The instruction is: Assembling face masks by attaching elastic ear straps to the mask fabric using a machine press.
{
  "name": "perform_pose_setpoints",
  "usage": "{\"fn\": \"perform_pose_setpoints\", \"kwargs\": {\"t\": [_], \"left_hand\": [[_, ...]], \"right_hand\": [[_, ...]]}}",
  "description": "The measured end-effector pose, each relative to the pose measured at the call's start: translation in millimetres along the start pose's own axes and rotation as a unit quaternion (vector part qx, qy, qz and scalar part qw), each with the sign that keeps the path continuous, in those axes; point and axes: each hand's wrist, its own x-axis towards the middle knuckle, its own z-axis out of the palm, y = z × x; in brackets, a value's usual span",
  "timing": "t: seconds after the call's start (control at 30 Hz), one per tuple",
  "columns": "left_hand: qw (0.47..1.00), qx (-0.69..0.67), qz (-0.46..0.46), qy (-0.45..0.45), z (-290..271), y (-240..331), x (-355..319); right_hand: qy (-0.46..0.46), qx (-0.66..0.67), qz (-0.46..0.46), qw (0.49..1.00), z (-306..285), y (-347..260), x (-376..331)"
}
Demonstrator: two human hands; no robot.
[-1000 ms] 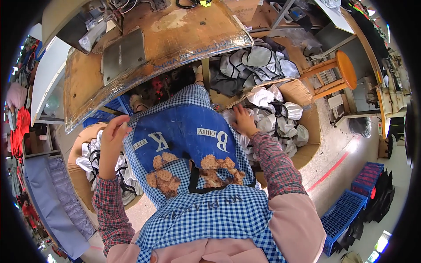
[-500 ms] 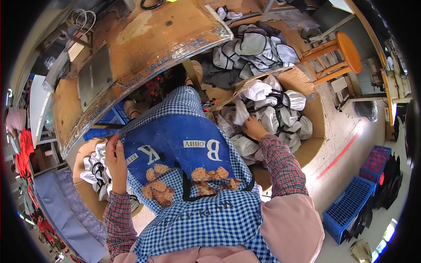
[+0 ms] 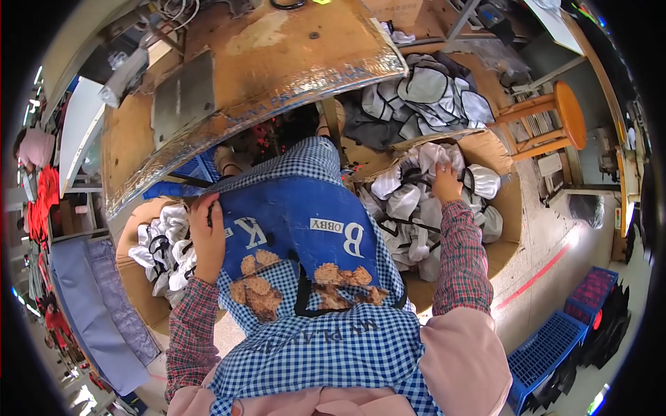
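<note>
White-and-grey fabric pieces (image 3: 423, 201) in right cardboard box (image 3: 503, 229) under right hand (image 3: 446, 184), fingers curled onto one, left hand (image 3: 207, 232) flat on apron (image 3: 298, 222), tangled straps likely dragging extras out.

head | fisheye, looking straight down (close) | apron (image 3: 305, 229) centred

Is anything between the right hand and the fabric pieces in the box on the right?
Nothing visible. The right hand already rests on the grey and white fabric pieces piled in the cardboard box. The left hand lies at the apron edge, beside the left pile.
</note>
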Motion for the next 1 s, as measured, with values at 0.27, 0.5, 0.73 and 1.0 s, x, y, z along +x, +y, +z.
{"fn": "perform_pose_setpoints", "kwargs": {"t": [0.27, 0.5, 0.73, 1.0], "left_hand": [[0.996, 0.038, 0.031, 0.073, -25.8, 4.7, -1.0], [0.993, 0.040, 0.062, 0.092, -8.0, 20.7, 2.1], [0.991, 0.059, 0.045, 0.110, -21.4, 20.4, -13.1], [0.991, 0.070, 0.042, 0.102, -21.8, 16.8, -6.4]], "right_hand": [[-0.105, 0.685, -0.155, 0.704, -123.3, -165.0, -64.1], [-0.107, 0.666, -0.128, 0.727, 1.2, -280.8, 8.3], [-0.334, 0.812, 0.086, 0.472, 52.7, -331.6, 43.6], [-0.358, 0.870, 0.072, 0.332, 75.9, -344.5, 56.1]]}}
